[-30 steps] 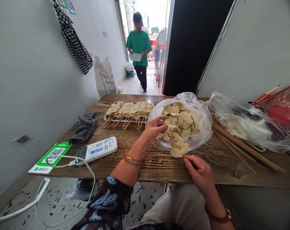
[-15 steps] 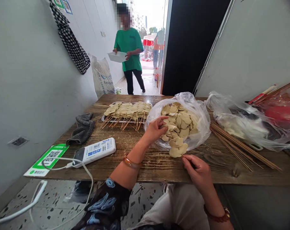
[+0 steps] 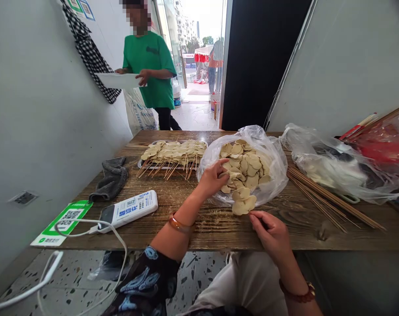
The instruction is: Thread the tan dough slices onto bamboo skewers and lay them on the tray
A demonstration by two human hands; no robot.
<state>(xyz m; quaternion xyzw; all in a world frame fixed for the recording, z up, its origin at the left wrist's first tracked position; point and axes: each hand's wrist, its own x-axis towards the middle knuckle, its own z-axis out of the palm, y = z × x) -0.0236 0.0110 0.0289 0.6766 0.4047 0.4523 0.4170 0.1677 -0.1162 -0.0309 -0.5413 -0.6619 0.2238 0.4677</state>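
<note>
My right hand (image 3: 270, 230) pinches the lower end of a skewer; most of its stick is hidden by the fingers. Several thin, pale, round slices (image 3: 243, 202) sit on that skewer, in front of the bag. My left hand (image 3: 212, 179) is at the left rim of a clear plastic bag (image 3: 276, 164), its fingers curled on a pale slice (image 3: 232, 175) at the edge of the heap. The bag lies wide with many loose slices (image 3: 252, 162) in it. Left of it, a tray (image 3: 140, 164) carries rows of skewered slices (image 3: 174, 151), sticks pointing toward me.
Bare bamboo skewers (image 3: 334, 197) lie right of the bag, beside crumpled plastic bags (image 3: 347, 169). At left are a grey cloth (image 3: 110, 179), a white power bank (image 3: 135, 208) with a cable, and a green QR card (image 3: 62, 224). Beyond the table a person (image 3: 149, 66) carries a white container (image 3: 120, 80).
The person in green has come closer and moved left with the white container. My hands stay nearly in place, and the view has shifted slightly.
</note>
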